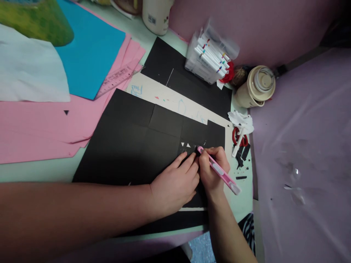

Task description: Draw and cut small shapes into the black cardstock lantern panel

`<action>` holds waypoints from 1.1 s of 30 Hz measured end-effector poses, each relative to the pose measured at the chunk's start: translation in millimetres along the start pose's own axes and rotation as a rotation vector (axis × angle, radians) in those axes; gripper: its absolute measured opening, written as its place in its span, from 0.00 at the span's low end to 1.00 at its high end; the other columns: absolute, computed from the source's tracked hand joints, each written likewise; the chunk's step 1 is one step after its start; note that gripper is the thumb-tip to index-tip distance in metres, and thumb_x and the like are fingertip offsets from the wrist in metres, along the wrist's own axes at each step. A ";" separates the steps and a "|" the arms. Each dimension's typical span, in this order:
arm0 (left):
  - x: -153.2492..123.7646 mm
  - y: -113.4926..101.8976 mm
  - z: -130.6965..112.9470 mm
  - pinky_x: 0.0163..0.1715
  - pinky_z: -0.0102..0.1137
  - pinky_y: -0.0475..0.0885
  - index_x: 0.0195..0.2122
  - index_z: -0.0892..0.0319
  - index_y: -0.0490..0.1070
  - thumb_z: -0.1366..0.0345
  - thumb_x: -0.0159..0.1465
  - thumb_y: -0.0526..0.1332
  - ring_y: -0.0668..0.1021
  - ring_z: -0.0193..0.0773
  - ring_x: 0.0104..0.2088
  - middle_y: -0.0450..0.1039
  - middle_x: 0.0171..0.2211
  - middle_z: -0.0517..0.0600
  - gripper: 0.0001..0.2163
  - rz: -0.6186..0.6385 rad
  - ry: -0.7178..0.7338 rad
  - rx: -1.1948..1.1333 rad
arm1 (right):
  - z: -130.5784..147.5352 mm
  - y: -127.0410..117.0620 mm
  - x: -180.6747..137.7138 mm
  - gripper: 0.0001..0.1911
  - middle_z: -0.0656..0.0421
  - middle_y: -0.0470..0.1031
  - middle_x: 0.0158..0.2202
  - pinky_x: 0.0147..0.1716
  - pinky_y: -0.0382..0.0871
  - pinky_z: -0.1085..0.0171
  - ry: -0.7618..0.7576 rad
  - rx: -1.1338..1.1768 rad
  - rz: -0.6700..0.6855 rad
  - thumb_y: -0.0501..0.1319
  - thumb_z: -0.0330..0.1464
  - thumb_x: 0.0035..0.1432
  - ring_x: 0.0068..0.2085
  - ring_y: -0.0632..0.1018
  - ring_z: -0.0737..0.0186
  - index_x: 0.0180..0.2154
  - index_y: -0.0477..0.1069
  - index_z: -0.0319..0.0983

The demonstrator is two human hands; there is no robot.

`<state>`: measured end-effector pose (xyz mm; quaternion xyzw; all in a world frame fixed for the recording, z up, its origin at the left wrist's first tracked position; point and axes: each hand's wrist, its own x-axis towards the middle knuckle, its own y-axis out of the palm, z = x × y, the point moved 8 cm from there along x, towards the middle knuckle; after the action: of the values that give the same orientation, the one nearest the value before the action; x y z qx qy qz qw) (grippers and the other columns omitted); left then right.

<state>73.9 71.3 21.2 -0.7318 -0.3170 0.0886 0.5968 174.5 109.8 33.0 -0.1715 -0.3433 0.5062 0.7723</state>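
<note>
A large sheet of black paper (128, 128) with fold lines lies in front of me. My left hand (175, 182) rests flat on it, palm down and fingers stretched out, pressing the sheet. Closed around a pink craft knife (223, 175), my right hand (214, 168) sits just right of the left fingertips. The knife's tip meets the paper near two small white triangular cut-outs (188, 145); the blade itself is too small to make out. Faint pencil lines show by the left fingertips.
Beyond lie a second black sheet (186, 78), a case of markers (210, 54) and a beige cup (255, 87). Red-handled scissors (236, 136), a white pen (238, 144) and black scraps lie at right. Pink sheets (41, 128), blue paper (90, 47) and a clear ruler (117, 78) are left.
</note>
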 end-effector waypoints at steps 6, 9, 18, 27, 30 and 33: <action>0.6 0.4 1.9 0.63 0.46 0.53 0.57 0.67 0.67 0.54 0.66 0.55 0.64 0.53 0.62 0.65 0.60 0.62 0.25 -0.014 -0.026 0.015 | -18.1 -19.0 9.3 0.04 0.62 0.74 0.30 0.27 0.67 0.67 0.152 0.166 -0.050 0.65 0.31 0.54 0.28 0.73 0.68 0.33 0.73 0.39; 0.3 0.9 1.5 0.63 0.45 0.53 0.58 0.66 0.68 0.54 0.66 0.55 0.64 0.52 0.62 0.65 0.61 0.62 0.24 -0.019 -0.026 0.024 | -38.0 -15.5 24.9 0.09 0.64 0.70 0.26 0.21 0.61 0.68 0.307 0.413 0.147 0.69 0.34 0.51 0.23 0.67 0.71 0.35 0.74 0.40; -1.4 1.4 2.0 0.62 0.45 0.52 0.57 0.65 0.68 0.53 0.65 0.56 0.64 0.53 0.62 0.64 0.61 0.62 0.25 -0.017 -0.018 0.021 | -38.4 24.6 64.2 0.07 0.66 0.65 0.20 0.17 0.46 0.69 0.412 0.667 0.680 0.71 0.34 0.48 0.19 0.58 0.74 0.29 0.76 0.41; -1.2 0.6 2.3 0.63 0.45 0.50 0.57 0.65 0.68 0.51 0.65 0.56 0.64 0.52 0.62 0.64 0.61 0.61 0.26 -0.013 -0.023 0.025 | -46.6 25.5 64.0 0.04 0.61 0.74 0.28 0.25 0.61 0.67 0.152 0.444 0.790 0.68 0.31 0.52 0.28 0.71 0.67 0.31 0.73 0.40; -0.7 -0.9 2.4 0.63 0.45 0.50 0.57 0.65 0.68 0.51 0.65 0.56 0.64 0.52 0.62 0.65 0.60 0.61 0.25 -0.016 -0.028 0.026 | -46.7 23.5 60.5 0.03 0.62 0.73 0.26 0.24 0.60 0.68 0.146 0.420 0.785 0.66 0.31 0.54 0.26 0.70 0.68 0.30 0.73 0.40; 0.3 -0.3 2.4 0.63 0.45 0.50 0.56 0.65 0.68 0.51 0.65 0.56 0.64 0.52 0.62 0.65 0.60 0.61 0.25 -0.007 -0.034 0.020 | -41.1 23.7 58.8 0.03 0.62 0.74 0.27 0.26 0.62 0.67 0.122 0.379 0.796 0.65 0.30 0.54 0.28 0.72 0.67 0.30 0.72 0.40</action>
<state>72.8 73.4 20.9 -0.7229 -0.3287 0.1022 0.5991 202.5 176.2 10.4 -0.1751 -0.1053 0.8071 0.5539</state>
